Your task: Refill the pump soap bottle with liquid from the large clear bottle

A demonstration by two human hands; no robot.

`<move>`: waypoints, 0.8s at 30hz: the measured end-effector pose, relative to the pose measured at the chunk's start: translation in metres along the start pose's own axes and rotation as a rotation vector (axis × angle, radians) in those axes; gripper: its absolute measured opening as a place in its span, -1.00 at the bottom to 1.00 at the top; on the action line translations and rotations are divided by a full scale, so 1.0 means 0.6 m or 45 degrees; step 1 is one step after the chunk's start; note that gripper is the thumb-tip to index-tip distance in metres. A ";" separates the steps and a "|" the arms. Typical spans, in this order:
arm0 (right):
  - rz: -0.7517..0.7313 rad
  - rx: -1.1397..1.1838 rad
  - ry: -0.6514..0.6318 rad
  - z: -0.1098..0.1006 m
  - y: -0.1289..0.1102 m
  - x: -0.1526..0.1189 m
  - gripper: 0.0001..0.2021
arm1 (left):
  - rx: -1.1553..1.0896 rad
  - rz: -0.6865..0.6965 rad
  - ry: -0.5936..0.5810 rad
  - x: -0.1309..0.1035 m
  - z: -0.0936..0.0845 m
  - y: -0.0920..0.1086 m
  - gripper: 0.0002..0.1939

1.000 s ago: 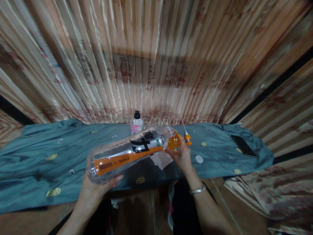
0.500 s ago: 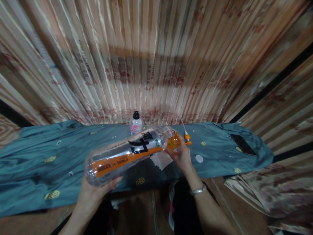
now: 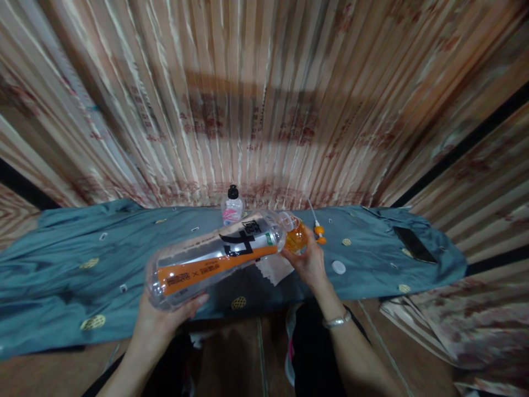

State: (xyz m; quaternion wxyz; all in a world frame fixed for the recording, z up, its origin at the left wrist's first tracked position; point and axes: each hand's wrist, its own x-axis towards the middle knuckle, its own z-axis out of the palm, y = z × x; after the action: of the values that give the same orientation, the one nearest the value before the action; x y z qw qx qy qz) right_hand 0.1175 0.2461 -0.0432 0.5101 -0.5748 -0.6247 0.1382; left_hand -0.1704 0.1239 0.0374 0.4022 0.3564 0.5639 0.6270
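Note:
My left hand (image 3: 165, 317) is closed round the base end of a large clear plastic bottle (image 3: 219, 259) with an orange band and black lettering. The bottle is tilted, its neck lower in depth terms unclear but pointing right. At that neck, my right hand (image 3: 309, 262) grips a small clear bottle (image 3: 296, 237) of orange-amber colour. The two mouths meet or nearly meet; I cannot tell whether liquid is flowing. Just right of my right hand lies an orange pump head (image 3: 319, 232) with a white tube. A white tissue (image 3: 275, 268) lies under the bottles.
A clear bottle with a black cap (image 3: 232, 207) stands at the back. On the blue-green cloth (image 3: 136, 248) lie a white round lid (image 3: 339, 267) and a dark phone (image 3: 414, 244). A patterned curtain (image 3: 264, 110) hangs behind.
The whole view has shifted slightly. Both hands keep their hold on the two bottles, and their pose is nearly the same.

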 end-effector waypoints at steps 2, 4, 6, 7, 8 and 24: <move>-0.002 -0.001 0.000 0.000 -0.001 0.000 -0.20 | -0.024 -0.025 0.025 -0.001 0.002 0.003 -0.16; -0.008 -0.005 0.001 -0.001 -0.002 0.000 -0.20 | -0.025 -0.028 0.041 -0.001 0.003 0.002 -0.17; -0.017 -0.007 0.001 -0.002 -0.002 0.001 -0.21 | -0.013 -0.013 0.035 0.000 0.002 -0.002 -0.20; -0.017 -0.008 -0.003 -0.002 -0.003 0.001 -0.21 | -0.013 -0.005 0.031 0.001 0.001 -0.004 -0.20; -0.014 -0.010 -0.008 -0.003 -0.003 0.001 -0.20 | -0.018 -0.001 0.029 0.002 -0.001 -0.006 -0.19; -0.001 -0.012 -0.015 -0.003 0.001 0.000 -0.18 | 0.005 -0.017 0.039 -0.002 0.004 0.008 -0.13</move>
State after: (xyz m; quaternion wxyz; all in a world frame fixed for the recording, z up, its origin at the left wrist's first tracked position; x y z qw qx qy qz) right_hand 0.1191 0.2455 -0.0426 0.5038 -0.5761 -0.6285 0.1387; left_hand -0.1682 0.1234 0.0424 0.3970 0.3440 0.5736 0.6285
